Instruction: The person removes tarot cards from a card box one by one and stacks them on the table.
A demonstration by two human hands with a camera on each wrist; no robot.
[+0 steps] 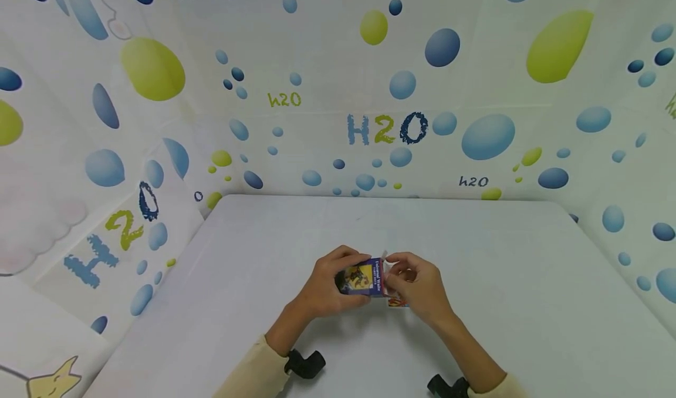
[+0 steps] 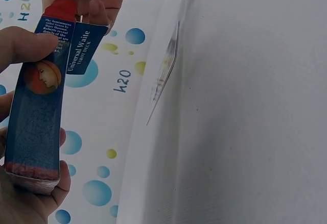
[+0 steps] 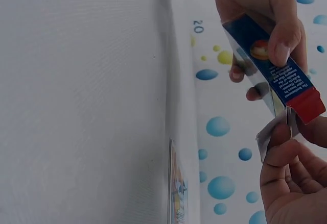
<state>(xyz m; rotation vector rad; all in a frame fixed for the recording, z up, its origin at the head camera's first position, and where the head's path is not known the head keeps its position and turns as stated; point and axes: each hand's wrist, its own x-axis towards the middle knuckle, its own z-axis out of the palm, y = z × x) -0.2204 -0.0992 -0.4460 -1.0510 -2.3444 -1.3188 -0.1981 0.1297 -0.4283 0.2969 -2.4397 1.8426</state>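
Note:
A dark blue tarot deck box point(image 1: 361, 277), marked "Universal Waite", is held above the white table by my left hand point(image 1: 326, 286). The thumb presses one side of the box and the fingers wrap the other. At its open end, my right hand point(image 1: 422, 287) pinches the lid flap point(image 3: 267, 133) between thumb and curled fingers. A red side flap point(image 2: 60, 8) sticks out beside it. The inside of the box is hidden. Below the hands, a flat, colourful, card-like piece point(image 1: 398, 302) lies on the table, partly covered by the right hand in the head view.
The white table point(image 1: 264, 233) spreads around both hands. Behind it and at the sides hangs a white cloth point(image 1: 317, 46) printed with blue and green drops and "H2O". Black wrist cameras are strapped under both wrists, close over the table.

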